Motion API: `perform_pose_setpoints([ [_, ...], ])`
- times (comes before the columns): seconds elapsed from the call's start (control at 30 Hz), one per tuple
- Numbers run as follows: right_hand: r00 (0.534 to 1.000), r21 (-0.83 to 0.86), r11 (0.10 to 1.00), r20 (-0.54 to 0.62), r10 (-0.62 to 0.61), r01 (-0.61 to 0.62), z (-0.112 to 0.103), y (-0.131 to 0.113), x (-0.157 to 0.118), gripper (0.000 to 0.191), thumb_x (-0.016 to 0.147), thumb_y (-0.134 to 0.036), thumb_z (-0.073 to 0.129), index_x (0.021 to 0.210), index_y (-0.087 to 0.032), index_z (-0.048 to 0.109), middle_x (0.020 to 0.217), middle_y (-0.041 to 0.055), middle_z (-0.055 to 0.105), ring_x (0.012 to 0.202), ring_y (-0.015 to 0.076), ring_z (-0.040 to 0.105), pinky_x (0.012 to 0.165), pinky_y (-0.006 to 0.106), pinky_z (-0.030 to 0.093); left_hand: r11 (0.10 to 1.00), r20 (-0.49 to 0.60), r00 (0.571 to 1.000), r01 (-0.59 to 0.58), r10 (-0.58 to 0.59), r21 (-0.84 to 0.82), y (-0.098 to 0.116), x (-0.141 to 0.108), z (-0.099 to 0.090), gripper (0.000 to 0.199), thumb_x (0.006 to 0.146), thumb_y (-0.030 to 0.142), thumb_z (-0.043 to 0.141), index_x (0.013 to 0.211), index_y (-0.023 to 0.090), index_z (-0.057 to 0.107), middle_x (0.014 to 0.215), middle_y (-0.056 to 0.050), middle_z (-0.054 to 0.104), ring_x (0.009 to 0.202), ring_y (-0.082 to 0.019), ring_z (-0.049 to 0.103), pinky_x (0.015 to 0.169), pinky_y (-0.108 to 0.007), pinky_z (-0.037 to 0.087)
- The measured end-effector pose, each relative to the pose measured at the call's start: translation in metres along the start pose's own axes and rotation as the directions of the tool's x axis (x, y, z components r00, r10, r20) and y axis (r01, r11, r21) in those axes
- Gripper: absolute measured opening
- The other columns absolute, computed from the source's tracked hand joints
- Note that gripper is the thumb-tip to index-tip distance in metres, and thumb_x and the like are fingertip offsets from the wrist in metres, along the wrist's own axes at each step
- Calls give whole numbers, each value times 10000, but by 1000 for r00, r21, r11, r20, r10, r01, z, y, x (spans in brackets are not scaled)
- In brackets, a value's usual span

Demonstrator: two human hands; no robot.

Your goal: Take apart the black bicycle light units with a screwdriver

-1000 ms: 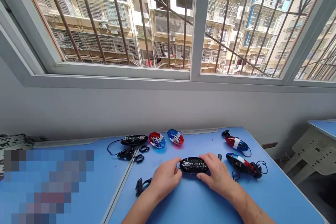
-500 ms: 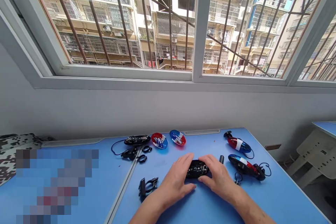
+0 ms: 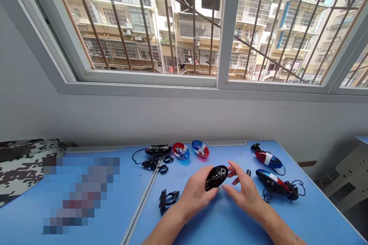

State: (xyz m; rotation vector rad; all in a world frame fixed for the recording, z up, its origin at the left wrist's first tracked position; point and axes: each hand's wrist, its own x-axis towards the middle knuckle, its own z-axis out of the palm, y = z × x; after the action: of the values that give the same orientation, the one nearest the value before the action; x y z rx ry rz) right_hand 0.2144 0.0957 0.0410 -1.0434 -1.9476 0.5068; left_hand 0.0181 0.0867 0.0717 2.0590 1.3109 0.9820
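The left hand (image 3: 197,193) grips a black casing (image 3: 216,178), an oval piece with small parts showing on its face, tilted up off the bench (image 3: 316,214); its fingers (image 3: 201,174) are clamped around the lower end. The right hand (image 3: 244,193) is just beside the casing, its fingers (image 3: 238,172) spread apart and holding nothing; whether a fingertip touches the casing's edge cannot be told.

Beyond the hands, near the bench's far edge, lie two clear oval shells, one red-rimmed (image 3: 181,151) and one blue-and-red (image 3: 200,148), each with small coloured pieces inside. To their left are a second black casing (image 3: 158,149) with a thin wire, a black clip (image 3: 151,163) and two small rings (image 3: 166,159). A black bracket (image 3: 168,199) sits nearer the left hand, close to a metal seam (image 3: 140,208) in the bench.

On the right, two finished red-and-blue lamps (image 3: 268,159) (image 3: 274,183) lie with wires, beside a short black cylinder (image 3: 248,173) and a small loop (image 3: 266,196). Open blue surface stretches below and between the hands. A camouflage cloth (image 3: 25,168) lies far left, by a blurred patch (image 3: 82,195).
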Motion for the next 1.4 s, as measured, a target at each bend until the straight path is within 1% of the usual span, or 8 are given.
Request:
perform_pose_setpoints([
  [0.17, 998, -8, 1000, -58, 4, -4, 3, 1, 1, 371, 877, -275, 490, 1240, -203, 518, 972, 86, 697, 768, 177, 669, 600, 294, 567, 995, -188, 977, 95, -98, -23, 3, 5, -12, 389, 721, 236, 615, 1110, 228, 613, 1065, -44, 693, 969, -251, 643, 842, -347, 516],
  [0.4, 982, -89, 979, 54, -181, 185, 5, -9, -4, 254, 889, -221, 493, 1124, -195, 587, 904, 74, 706, 787, 185, 656, 665, 321, 553, 972, -295, 931, 176, -216, -155, 6, 11, -36, 379, 721, 322, 636, 1079, 200, 624, 970, -32, 711, 914, -246, 664, 804, -337, 516],
  [0.67, 875, -130, 897, 318, -366, 423, 14, -69, -4, 248, 886, -153, 455, 1089, -212, 584, 1027, 81, 693, 815, 208, 603, 702, 335, 518, 957, -452, 853, 166, -260, -238, -1, 14, -62, 433, 681, 387, 683, 1058, 182, 622, 976, -41, 704, 946, -260, 652, 832, -353, 498],
  [0.8, 827, -195, 835, 369, -424, 515, 44, -93, 0, 220, 860, -129, 447, 966, -241, 604, 893, 41, 689, 698, 172, 573, 616, 271, 489, 967, -482, 840, 189, -249, -171, 0, 12, -69, 437, 693, 409, 672, 1070, 195, 612, 974, -35, 706, 929, -255, 657, 817, -343, 495],
  [0.9, 733, -230, 715, 407, -546, 660, 84, -102, 1, 136, 814, -141, 506, 882, -217, 596, 837, 40, 665, 625, 158, 528, 535, 259, 467, 972, -520, 822, 222, -232, -82, 0, 12, -74, 415, 687, 416, 659, 1047, 214, 619, 939, -20, 711, 887, -251, 662, 788, -333, 494],
  [1.1, 840, -496, 685, 407, -359, 533, 139, -117, 18, 236, 848, -203, 543, 1067, -128, 582, 1026, 146, 623, 872, 261, 577, 677, 377, 531, 968, -546, 817, 247, -186, 40, -4, 12, -83, 381, 685, 416, 639, 1021, 237, 629, 912, -7, 707, 846, -243, 656, 789, -331, 499],
  [1.2, 824, -494, 689, 492, -282, 531, 139, -116, 27, 288, 840, -194, 563, 1123, -143, 544, 1059, 144, 599, 854, 247, 570, 644, 362, 521, 964, -560, 804, 264, -200, 34, -6, 11, -87, 377, 684, 425, 636, 1010, 237, 634, 900, -4, 706, 835, -244, 659, 769, -331, 506],
  [1.4, 793, -487, 682, 563, -232, 546, 112, -99, 22, 297, 657, -186, 699, 913, -171, 551, 938, 104, 576, 743, 210, 522, 561, 299, 458, 954, -544, 802, 298, -247, 5, -6, 12, -87, 394, 686, 420, 629, 1019, 211, 618, 923, -21, 702, 869, -254, 657, 802, -349, 496],
])
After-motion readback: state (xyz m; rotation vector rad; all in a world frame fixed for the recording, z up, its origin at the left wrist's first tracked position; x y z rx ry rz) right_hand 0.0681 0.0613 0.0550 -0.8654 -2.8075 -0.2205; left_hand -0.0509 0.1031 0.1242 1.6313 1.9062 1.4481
